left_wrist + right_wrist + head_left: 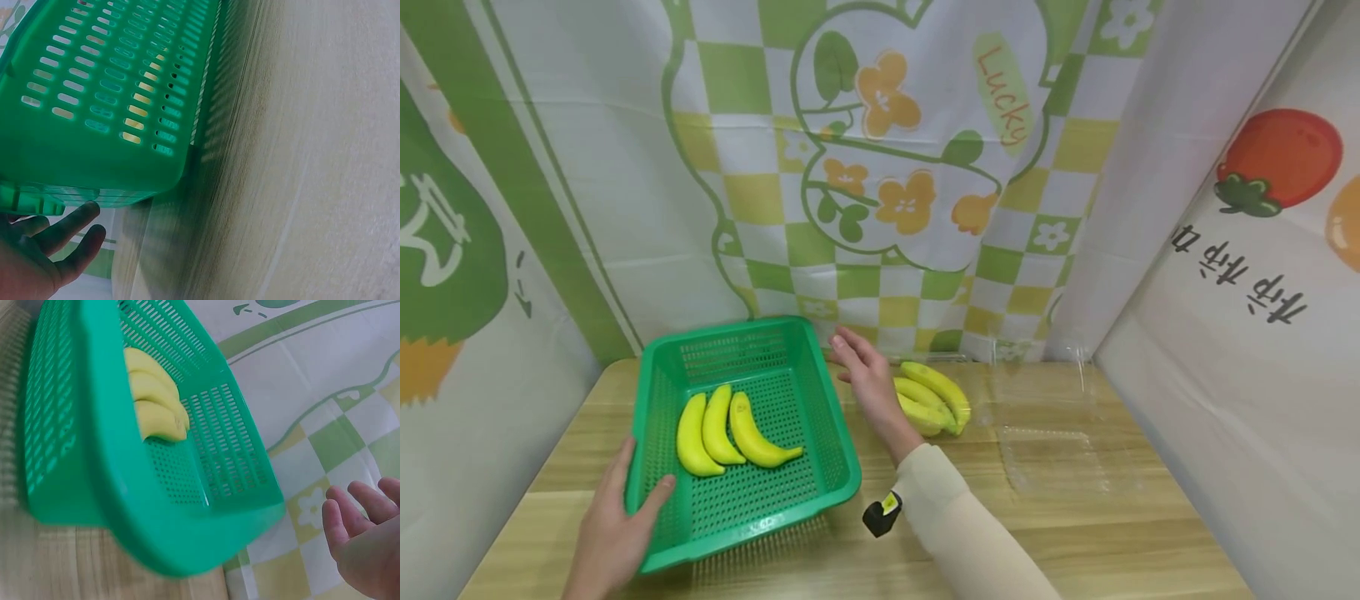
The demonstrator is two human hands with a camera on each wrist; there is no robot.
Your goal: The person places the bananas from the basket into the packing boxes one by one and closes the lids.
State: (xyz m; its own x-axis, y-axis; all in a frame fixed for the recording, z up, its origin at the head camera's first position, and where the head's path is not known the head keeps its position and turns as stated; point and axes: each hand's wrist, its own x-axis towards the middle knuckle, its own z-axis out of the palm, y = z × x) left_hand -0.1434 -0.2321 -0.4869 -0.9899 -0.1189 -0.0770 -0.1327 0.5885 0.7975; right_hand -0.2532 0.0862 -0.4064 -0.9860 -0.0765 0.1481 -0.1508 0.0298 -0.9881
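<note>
Green basket with three bananas inside occupies the table's left side, near its back left corner. Our left hand holds the left rim between thumb and fingers; our right hand, fingers loosely extended and holding nothing, hovers just beside the basket's back right corner. Near the table's back edge we see more bananas.

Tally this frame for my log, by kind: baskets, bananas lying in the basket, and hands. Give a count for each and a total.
Green basket: 1
Bananas in the basket: 3
Left hand and right hand: 2
Total: 6
</note>
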